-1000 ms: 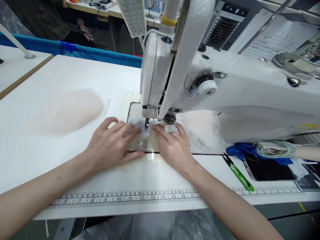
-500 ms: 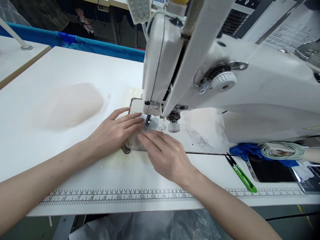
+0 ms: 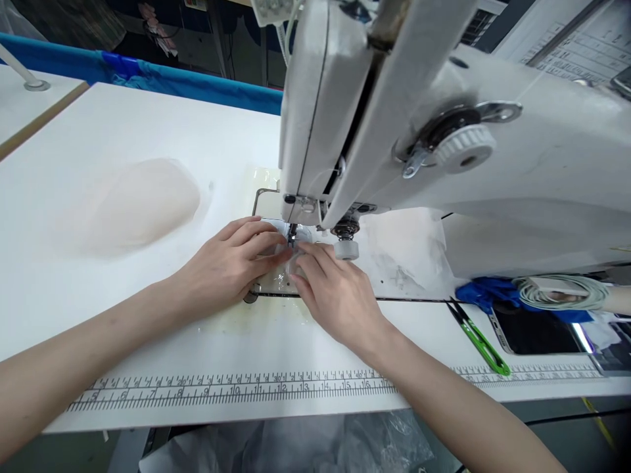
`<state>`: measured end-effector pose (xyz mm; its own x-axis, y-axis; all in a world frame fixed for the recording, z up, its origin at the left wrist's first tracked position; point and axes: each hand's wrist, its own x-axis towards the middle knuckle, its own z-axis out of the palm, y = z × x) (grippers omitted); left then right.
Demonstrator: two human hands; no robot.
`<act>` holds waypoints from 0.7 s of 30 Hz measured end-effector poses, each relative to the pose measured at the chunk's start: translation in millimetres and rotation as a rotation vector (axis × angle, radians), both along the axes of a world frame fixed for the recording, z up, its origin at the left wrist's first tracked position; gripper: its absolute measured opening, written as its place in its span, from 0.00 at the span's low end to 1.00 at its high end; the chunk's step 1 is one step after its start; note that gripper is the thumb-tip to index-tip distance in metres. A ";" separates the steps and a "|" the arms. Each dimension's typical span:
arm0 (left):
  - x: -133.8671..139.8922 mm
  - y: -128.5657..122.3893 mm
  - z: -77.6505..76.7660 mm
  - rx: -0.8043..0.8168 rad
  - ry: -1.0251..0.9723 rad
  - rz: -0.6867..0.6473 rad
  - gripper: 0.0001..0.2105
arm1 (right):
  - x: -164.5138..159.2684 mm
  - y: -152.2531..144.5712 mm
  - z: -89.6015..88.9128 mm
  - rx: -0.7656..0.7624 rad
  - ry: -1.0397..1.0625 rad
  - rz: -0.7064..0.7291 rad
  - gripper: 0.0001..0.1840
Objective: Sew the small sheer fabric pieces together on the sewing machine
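Note:
The needle and presser foot (image 3: pixel 292 234) of a white sewing machine (image 3: pixel 308 112) stand between my two hands. A small see-through piece, which looks like clear plastic film (image 3: pixel 294 266), lies at the foot; its outline is hard to make out. My left hand (image 3: pixel 231 259) comes in from the left, its curled fingertips closed on the film just beside the foot. From the right, my right hand (image 3: pixel 340 289) pinches the film in front of the foot, fingers bent. Beneath is the metal needle plate (image 3: pixel 276 284), partly covered by my hands.
A printed ruler strip (image 3: pixel 236 389) runs along the front edge of the white table (image 3: pixel 89 309). Green-handled tweezers (image 3: pixel 486 348), a phone (image 3: pixel 539 332), blue cloth (image 3: pixel 480 294) and a coiled pale cable (image 3: pixel 562 291) lie at the right. Blue fabric (image 3: pixel 211 84) borders the far edge.
My left fingers have gone from stretched out to curled by the foot. My right hand has moved slightly up and right, nearer the foot. The camera view has shifted a little.

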<state>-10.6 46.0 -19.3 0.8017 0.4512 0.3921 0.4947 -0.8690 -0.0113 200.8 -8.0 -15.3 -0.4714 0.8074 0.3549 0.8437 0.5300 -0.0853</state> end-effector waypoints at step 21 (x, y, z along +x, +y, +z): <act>12.6 -21.8 3.4 0.161 0.110 0.114 0.16 | 9.5 16.1 -3.8 -0.024 0.003 -0.004 0.18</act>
<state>2.0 24.3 -15.9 0.7912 0.4798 0.3792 0.5774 -0.7905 -0.2045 210.3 8.1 -19.1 -0.4668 0.8178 0.3365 0.8456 0.5242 -0.1008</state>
